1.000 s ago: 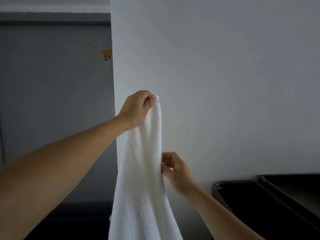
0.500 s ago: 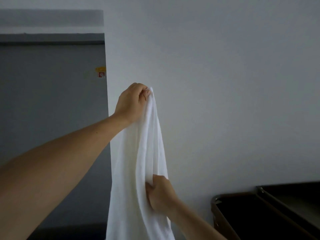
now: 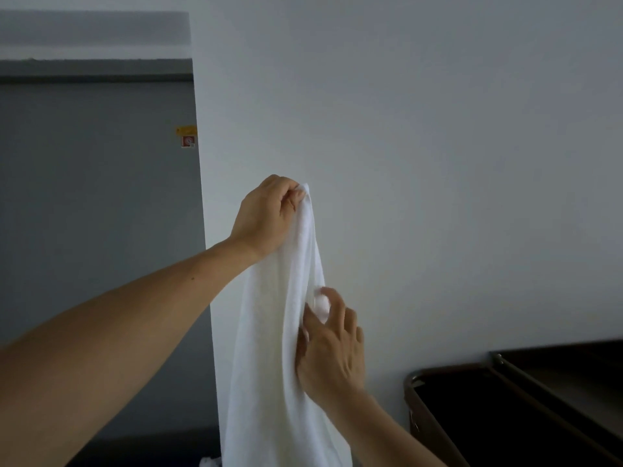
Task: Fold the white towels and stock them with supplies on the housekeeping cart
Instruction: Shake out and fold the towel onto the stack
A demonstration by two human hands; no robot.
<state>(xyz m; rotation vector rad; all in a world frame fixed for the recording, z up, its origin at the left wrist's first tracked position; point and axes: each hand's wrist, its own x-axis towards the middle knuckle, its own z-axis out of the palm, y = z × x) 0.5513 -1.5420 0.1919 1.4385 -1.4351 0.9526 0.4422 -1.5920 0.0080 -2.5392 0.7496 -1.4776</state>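
A white towel (image 3: 269,348) hangs lengthwise in front of me, bunched into vertical folds. My left hand (image 3: 266,217) is raised and pinches its top corner. My right hand (image 3: 332,345) is lower, at the towel's right edge, with thumb and fingers closing on a fold of the cloth. The towel's lower end runs out of the frame at the bottom. The dark housekeeping cart (image 3: 499,409) stands at the lower right, away from both hands.
A pale wall (image 3: 438,163) fills the view behind the towel. A grey door (image 3: 94,214) with a small yellow and red sticker (image 3: 187,136) stands to the left. A bit of white cloth (image 3: 210,462) shows at the bottom edge.
My right hand has moved up the towel's right edge from its lower grip and now pinches a higher fold. The left hand keeps holding the top corner.
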